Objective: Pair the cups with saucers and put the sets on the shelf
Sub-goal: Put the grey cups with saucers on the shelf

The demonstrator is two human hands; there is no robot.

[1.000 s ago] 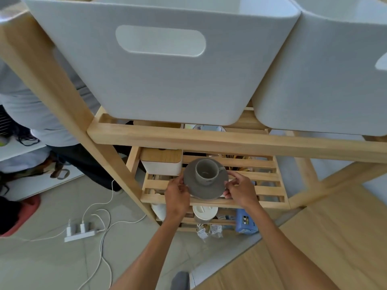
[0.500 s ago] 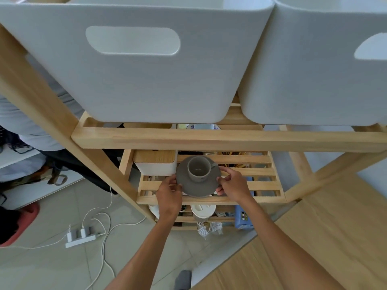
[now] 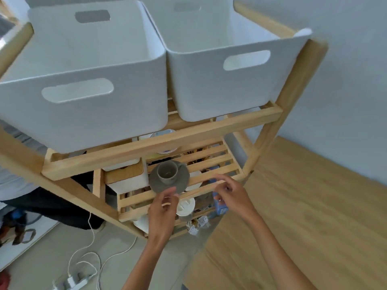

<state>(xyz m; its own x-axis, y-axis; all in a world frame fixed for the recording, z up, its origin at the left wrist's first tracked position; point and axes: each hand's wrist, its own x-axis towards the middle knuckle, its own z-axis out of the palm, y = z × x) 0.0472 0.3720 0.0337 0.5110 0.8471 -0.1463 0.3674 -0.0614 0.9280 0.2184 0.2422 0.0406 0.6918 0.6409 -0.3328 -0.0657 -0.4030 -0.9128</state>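
A grey cup (image 3: 167,172) stands on a grey saucer (image 3: 181,177), and the set rests on the slatted middle shelf (image 3: 217,164) of a wooden rack. My left hand (image 3: 162,208) hovers just in front of the saucer's near edge, fingers loosely curled, holding nothing. My right hand (image 3: 230,194) is off to the right of the saucer, over the shelf's front slat, fingers relaxed and empty. Another white-and-blue saucer or plate (image 3: 165,151) peeks out behind the upper rail.
Two large white bins (image 3: 88,114) (image 3: 219,88) fill the top shelf. A white box with a wooden lid (image 3: 127,176) sits left of the saucer. A white lidded cup (image 3: 185,207) and a blue carton (image 3: 219,206) sit lower down. A power strip (image 3: 73,281) and cables lie on the floor.
Both hands have let go of the saucer and drawn back toward me; the cup and saucer now rest on the shelf. The camera view has swung up and tilted.
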